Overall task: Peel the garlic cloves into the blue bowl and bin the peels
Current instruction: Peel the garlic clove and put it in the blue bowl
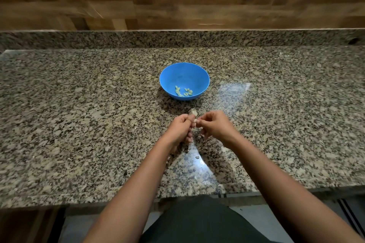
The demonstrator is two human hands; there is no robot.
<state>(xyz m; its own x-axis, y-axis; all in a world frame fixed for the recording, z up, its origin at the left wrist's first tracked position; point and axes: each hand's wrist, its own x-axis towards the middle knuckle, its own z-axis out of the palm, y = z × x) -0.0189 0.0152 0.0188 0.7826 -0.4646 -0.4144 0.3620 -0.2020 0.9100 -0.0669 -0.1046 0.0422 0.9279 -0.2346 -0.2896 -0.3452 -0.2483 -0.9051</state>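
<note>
While the garlic clove (pixel 195 122) is pinched between both hands, we see only a small pale part of it, so we cannot tell its long axis. The left hand (pixel 180 130) and the right hand (pixel 214 126) meet over it. The fingertips of each are curled and closed on the clove from their own side. It is held just above the counter (pixel 79 124), in front of the body, and neither hand is clearly nearer to it. Just beyond the fingertips is a pale papery piece (pixel 192 112) — peel or a whole clove, we cannot say, and it is also not clear if it touches the held clove.

Straight ahead from the fingers, near but apart, stands the blue bowl (pixel 167 77), with a group of peeled cloves (pixel 183 91) on its near inner side. We judge that the peeling is under way. When the skin is off, the drop goes forward over the near rim, and the papery piece lies in this path. One small scrap (pixel 197 157) lies on the counter nearer to the body. The counter gives wide room to the left and right — the wooden wall (pixel 59 2) is well beyond the bowl. No bin is in view.
</note>
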